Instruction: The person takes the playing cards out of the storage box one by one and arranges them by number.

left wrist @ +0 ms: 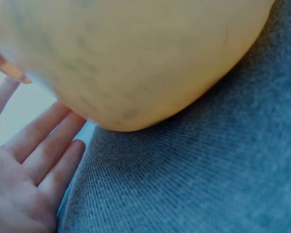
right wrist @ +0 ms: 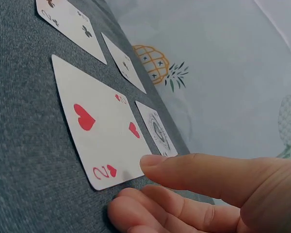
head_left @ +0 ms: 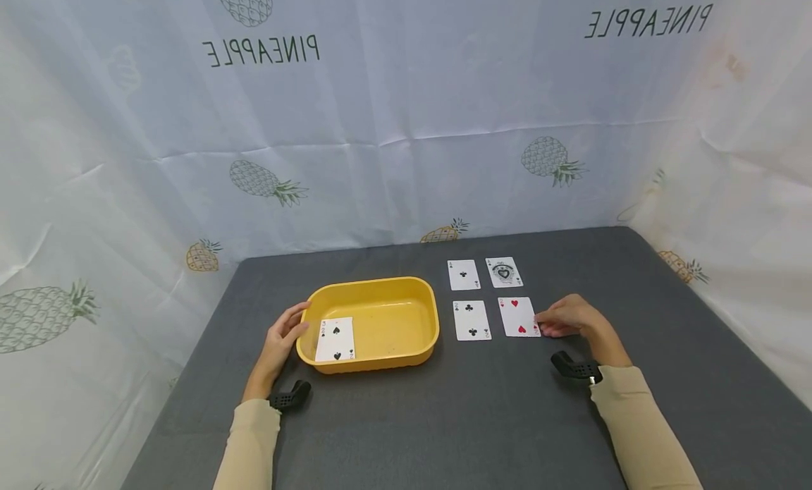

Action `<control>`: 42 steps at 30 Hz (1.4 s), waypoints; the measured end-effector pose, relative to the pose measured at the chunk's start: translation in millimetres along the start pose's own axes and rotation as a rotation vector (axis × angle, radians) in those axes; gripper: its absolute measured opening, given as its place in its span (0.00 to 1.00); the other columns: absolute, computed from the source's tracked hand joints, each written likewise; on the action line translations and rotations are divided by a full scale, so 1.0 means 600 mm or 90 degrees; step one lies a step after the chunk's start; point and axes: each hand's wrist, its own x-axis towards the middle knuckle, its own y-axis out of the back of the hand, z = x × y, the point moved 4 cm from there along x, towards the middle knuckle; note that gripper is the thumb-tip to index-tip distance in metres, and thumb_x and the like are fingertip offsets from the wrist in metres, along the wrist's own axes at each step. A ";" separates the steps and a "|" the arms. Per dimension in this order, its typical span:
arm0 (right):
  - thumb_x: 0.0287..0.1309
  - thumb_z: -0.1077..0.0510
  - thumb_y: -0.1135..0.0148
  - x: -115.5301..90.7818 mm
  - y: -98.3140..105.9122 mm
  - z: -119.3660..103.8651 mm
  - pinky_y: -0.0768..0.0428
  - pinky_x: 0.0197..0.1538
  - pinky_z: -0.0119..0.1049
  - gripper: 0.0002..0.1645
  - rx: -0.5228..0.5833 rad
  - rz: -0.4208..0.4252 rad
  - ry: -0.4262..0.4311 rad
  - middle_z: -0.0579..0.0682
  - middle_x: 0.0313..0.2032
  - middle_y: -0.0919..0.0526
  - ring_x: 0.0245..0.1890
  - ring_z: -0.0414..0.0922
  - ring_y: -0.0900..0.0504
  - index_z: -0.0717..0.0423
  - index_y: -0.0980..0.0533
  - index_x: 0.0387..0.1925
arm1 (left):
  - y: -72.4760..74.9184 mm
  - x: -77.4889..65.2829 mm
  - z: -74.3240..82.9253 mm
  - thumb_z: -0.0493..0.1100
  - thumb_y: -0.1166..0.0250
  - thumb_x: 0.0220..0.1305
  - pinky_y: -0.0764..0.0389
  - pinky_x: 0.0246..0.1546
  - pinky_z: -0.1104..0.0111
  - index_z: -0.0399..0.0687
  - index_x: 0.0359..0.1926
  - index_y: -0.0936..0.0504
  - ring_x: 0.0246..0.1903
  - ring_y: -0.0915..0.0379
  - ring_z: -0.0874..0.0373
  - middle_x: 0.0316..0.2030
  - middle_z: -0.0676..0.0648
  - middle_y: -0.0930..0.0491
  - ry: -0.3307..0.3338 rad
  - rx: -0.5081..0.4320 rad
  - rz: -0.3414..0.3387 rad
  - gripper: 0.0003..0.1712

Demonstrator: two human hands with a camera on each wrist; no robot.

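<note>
My left hand [head_left: 280,340] holds the left end of a yellow plastic tray [head_left: 415,359], thumb over the rim; in the left wrist view, its other fingers [left wrist: 46,150] lie along the outer wall. Inside the tray, at its left end, lies a card with black spades [head_left: 335,340], perhaps on top of another. My right hand [head_left: 574,316] pinches the right edge of the two of hearts [head_left: 517,316]. The right wrist view shows the thumb on the face of this two of hearts [right wrist: 99,131] and curled fingers at its edge.
Left of the two of hearts lies the two of clubs [head_left: 472,321]. Behind them are the ace of clubs [head_left: 464,275] and an ornate ace of spades [head_left: 504,272]. The dark grey table [head_left: 412,426] meets a white pineapple-print curtain [head_left: 406,187] at the back.
</note>
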 end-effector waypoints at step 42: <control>0.59 0.61 0.37 -0.056 -0.256 -0.230 0.15 0.41 0.39 0.23 0.062 -0.224 0.201 0.50 0.28 0.13 0.28 0.40 0.13 0.78 0.24 0.49 | -0.001 -0.007 0.008 0.38 0.45 0.70 0.24 0.47 0.83 0.33 0.66 0.36 0.51 0.26 0.77 0.53 0.61 0.25 -0.043 -0.037 -0.015 0.26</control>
